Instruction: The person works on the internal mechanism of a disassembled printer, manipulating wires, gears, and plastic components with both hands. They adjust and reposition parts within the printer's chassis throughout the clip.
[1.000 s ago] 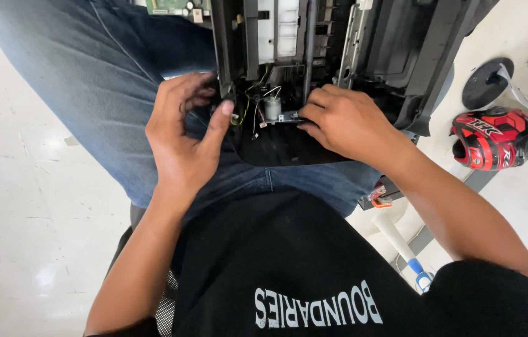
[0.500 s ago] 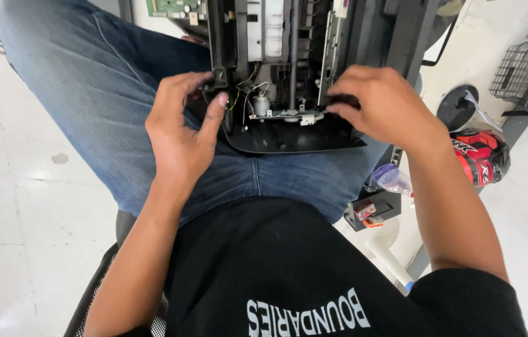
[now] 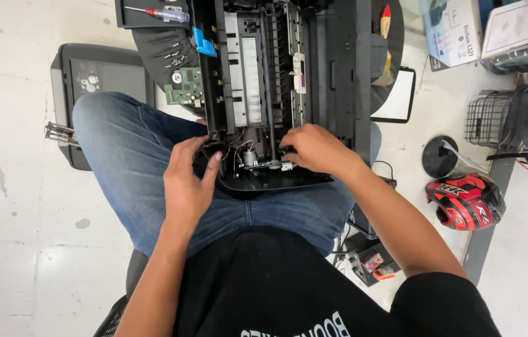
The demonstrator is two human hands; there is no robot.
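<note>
A black printer with its covers off rests across my lap, its white and grey inner frame showing. My left hand grips the printer's near left corner, thumb pressed against the black edge. My right hand sits on the near middle of the frame, fingers curled over the small metal motor and wires. What the fingertips pinch is hidden. A green circuit board lies just left of the printer.
A grey printer cover panel lies on the floor at left. A red-handled screwdriver rests on a black tray at top. A red and black helmet, a wire basket and boxes stand at right.
The view has pulled back and shows more of the printer. My right hand has slid left from the printer's right side to the motor area. My left hand keeps its grip on the left corner.
</note>
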